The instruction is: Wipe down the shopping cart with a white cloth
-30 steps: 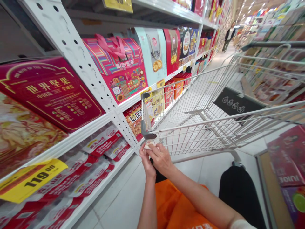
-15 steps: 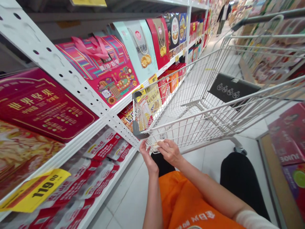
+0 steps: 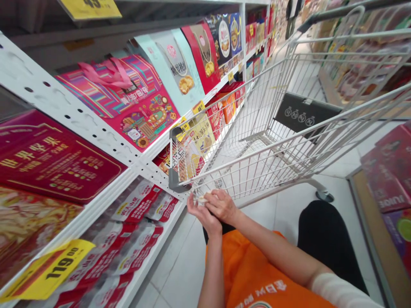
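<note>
My left hand (image 3: 199,212) and my right hand (image 3: 221,205) meet just below the near corner of a wire shopping cart (image 3: 272,141). Between their fingers is a small pale thing (image 3: 202,199), too small to name. The right hand's fingers pinch it from above. The left hand cups it from below, fingers partly curled. Both hands hover over my orange garment (image 3: 253,273).
White store shelving (image 3: 96,128) runs along my left, holding red and pink gift boxes (image 3: 128,102) and wrapped red packs (image 3: 128,239) on the bottom shelf. A yellow 119.00 price tag (image 3: 48,271) hangs at lower left. Boxes (image 3: 391,179) stand at right. A person stands far down the aisle.
The view has swung slightly, so the cart and shelf sit further left in the picture. Both hands stay together on the small pale thing, by the cart's corner.
</note>
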Demonstrator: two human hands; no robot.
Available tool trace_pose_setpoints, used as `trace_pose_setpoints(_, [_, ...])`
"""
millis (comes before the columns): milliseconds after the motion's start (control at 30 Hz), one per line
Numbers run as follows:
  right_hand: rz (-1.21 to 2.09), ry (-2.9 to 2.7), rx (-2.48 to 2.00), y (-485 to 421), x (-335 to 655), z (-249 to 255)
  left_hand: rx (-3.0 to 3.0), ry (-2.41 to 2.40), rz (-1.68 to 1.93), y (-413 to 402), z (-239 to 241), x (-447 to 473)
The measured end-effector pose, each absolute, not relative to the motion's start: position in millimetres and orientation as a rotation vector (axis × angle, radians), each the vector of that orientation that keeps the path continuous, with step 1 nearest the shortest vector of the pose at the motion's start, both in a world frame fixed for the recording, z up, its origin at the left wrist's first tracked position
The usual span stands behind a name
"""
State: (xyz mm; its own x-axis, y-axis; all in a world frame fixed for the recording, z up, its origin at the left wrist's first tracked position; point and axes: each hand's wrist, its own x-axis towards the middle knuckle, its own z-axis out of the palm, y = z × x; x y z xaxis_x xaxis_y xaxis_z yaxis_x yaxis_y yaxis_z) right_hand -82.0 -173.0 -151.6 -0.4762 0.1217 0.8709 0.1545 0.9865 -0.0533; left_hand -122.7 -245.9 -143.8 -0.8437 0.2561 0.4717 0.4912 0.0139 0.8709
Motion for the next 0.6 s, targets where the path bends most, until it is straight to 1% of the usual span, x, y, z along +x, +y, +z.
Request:
trace_pose_setpoints(233, [-0.026, -1.962, -0.321, -130, -27, -158, -0.928, -2.181, -1.647, -234, -142, -104])
trace_pose_setpoints(433, [-0.021, -1.860, -0.437, -103, 4, -162, -0.944, -2.203, -1.652, -223, -148, -97])
trace_pose_setpoints(600, [0.053, -1.826, -0.453, -110, -6, -165, -0.980, -2.196, -1.609, -224, -154, -97])
